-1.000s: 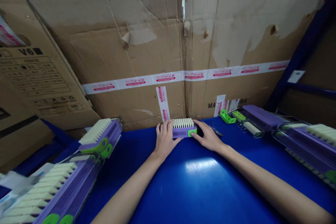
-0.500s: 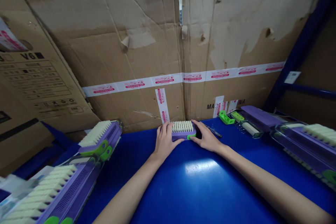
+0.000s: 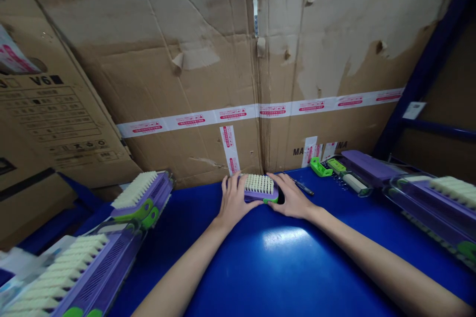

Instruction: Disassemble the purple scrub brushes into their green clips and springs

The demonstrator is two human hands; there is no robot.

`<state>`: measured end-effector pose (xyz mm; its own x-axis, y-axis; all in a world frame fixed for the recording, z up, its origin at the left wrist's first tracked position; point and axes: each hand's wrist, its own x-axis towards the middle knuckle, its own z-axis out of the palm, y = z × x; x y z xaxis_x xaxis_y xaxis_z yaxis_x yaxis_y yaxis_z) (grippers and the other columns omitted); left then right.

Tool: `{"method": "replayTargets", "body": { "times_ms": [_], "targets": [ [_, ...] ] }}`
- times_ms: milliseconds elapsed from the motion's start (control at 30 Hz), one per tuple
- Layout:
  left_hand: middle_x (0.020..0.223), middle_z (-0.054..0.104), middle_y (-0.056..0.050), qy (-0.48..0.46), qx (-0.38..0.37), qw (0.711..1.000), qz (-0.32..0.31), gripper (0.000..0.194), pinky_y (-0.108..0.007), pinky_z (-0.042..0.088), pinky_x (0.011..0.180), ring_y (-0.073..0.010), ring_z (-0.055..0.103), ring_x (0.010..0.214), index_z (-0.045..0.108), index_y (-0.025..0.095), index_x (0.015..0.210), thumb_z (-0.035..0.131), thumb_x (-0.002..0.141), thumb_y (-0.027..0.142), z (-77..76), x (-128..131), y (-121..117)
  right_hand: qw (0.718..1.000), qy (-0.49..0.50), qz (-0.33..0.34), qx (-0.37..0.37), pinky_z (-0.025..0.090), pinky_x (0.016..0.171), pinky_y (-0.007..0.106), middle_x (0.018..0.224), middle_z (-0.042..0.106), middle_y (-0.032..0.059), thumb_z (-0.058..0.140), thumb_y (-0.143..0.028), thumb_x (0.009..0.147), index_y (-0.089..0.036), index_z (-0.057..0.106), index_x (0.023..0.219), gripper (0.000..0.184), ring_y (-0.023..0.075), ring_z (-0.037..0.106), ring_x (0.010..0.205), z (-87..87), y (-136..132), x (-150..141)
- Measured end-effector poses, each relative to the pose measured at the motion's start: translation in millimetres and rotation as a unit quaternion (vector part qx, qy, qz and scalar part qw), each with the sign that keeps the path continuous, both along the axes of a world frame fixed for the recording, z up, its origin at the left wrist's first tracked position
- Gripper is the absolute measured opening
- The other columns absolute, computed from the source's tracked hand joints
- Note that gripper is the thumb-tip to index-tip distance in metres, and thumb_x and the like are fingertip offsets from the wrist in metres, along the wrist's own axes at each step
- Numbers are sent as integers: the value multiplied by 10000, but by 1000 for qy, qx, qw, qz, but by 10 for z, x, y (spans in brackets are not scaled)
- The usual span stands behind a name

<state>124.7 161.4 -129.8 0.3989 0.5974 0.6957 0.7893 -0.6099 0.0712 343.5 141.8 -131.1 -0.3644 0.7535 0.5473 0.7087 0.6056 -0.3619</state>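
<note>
Between my two hands, near the back edge of the blue table [image 3: 282, 267], is a purple brush [image 3: 259, 185] with cream bristles facing up and a green part at its front right. My left hand [image 3: 235, 195] grips its left end, thumb along the front. On the right end, my right hand [image 3: 292, 195] has its thumb at the front corner and its fingers behind. The fingertips at the back are partly hidden. A dark pen [image 3: 304, 187] lies just beyond my right hand.
More purple brushes [image 3: 139, 193] are stacked at the left, with others [image 3: 442, 208] at the right. A green plastic piece [image 3: 320, 167] and a clear-cased part with a cream roller [image 3: 356, 183] lie at the back right. Cardboard [image 3: 186, 84] walls the back.
The brush has tipped in my hands, so more of its bristle top and less of its front side shows. Both hands stay on it. The view has shifted slightly.
</note>
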Motion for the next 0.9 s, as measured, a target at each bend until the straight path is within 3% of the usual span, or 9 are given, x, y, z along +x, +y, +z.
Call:
{"method": "replayTargets", "body": {
  "times_ms": [100,167,300,467,700,900],
  "targets": [
    [1380,414,-226,50,33,998,-1,853,-628,147,1070,-376,359,1299,397,140,1339,686,679,597,36,2,-25,996,-49,9,80,418,918,475,1189,487,151,633,-312,710,-182,349,1365,726,290,469,1088,44,-80,-19],
    [1373,434,-217,74,48,996,-9,839,-638,105,1076,-369,383,1285,383,141,1364,664,710,585,57,-3,-39,993,-64,12,103,426,895,478,1173,486,157,628,-316,715,-180,365,1346,698,297,470,1075,58,-103,-21],
    [1204,572,-179,80,53,995,-28,794,-585,200,1068,-320,523,1134,428,129,1329,655,722,588,78,-20,-49,994,-54,25,90,419,912,484,1215,484,156,621,-311,727,-190,340,1351,694,296,462,1101,49,-81,-14],
    [1125,604,-147,56,52,996,-53,740,-520,314,1007,-295,557,1048,475,142,1254,666,704,599,73,-32,-38,996,-26,48,73,418,911,470,1222,513,134,624,-293,714,-196,359,1320,669,279,471,1079,45,-61,-24],
    [1107,580,-154,67,55,995,-51,830,-473,366,941,-301,545,1028,345,150,1371,664,726,563,70,-48,-45,994,-69,5,84,415,827,430,1143,539,127,614,-340,703,-207,471,1252,582,271,475,970,95,-129,-65],
    [1024,568,-150,86,85,992,-31,848,-417,414,836,-289,547,927,357,110,1378,638,734,584,66,-51,-47,980,-157,-57,106,388,761,403,1099,568,146,609,-381,708,-189,533,1223,555,283,474,926,143,-174,-129]
  ]
}}
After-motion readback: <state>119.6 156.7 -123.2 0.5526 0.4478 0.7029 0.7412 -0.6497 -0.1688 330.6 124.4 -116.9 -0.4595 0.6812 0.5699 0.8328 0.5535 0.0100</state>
